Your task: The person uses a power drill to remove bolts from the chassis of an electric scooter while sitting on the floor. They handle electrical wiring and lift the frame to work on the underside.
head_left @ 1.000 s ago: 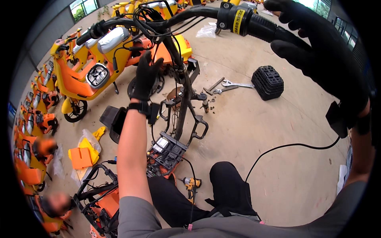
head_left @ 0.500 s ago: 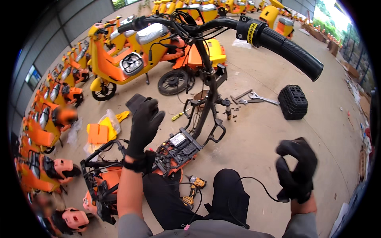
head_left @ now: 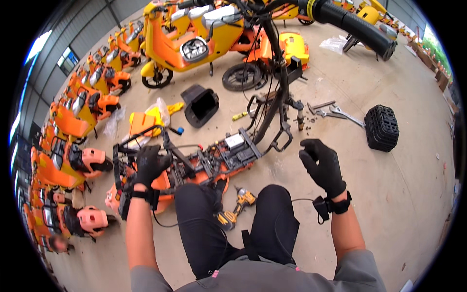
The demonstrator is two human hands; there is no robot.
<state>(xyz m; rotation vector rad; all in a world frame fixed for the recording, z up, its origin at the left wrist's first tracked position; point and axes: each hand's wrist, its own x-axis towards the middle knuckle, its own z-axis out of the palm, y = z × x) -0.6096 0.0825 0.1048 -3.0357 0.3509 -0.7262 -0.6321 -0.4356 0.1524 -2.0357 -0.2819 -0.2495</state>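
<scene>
My left hand (head_left: 152,164), in a black glove, is over the rear part of a stripped scooter frame (head_left: 236,155). Its fingers look loosely bent and hold nothing I can see; their dark tips blend into the black tubes, so contact is unclear. To the right of the frame, my right hand (head_left: 323,168), also gloved, is raised with thumb and fingers apart, holding nothing. Black straps with cables circle both wrists. Between my knees a yellow and black cordless driver (head_left: 237,208) lies on the floor. The scooter's handlebar grip (head_left: 362,28) juts out at the upper right.
A black ribbed box (head_left: 382,128) stands at right, beside wrenches (head_left: 345,116). Beyond the frame lie a hollow black bin (head_left: 201,105), yellow and orange panels (head_left: 146,121), a screwdriver (head_left: 240,116) and a loose wheel (head_left: 242,77). Orange and yellow scooters (head_left: 194,36) line the left and back.
My left hand has come down and left, away from the black bin, which now shows fully on the floor. My right hand has moved left and its curled fingers have parted. The view has shifted.
</scene>
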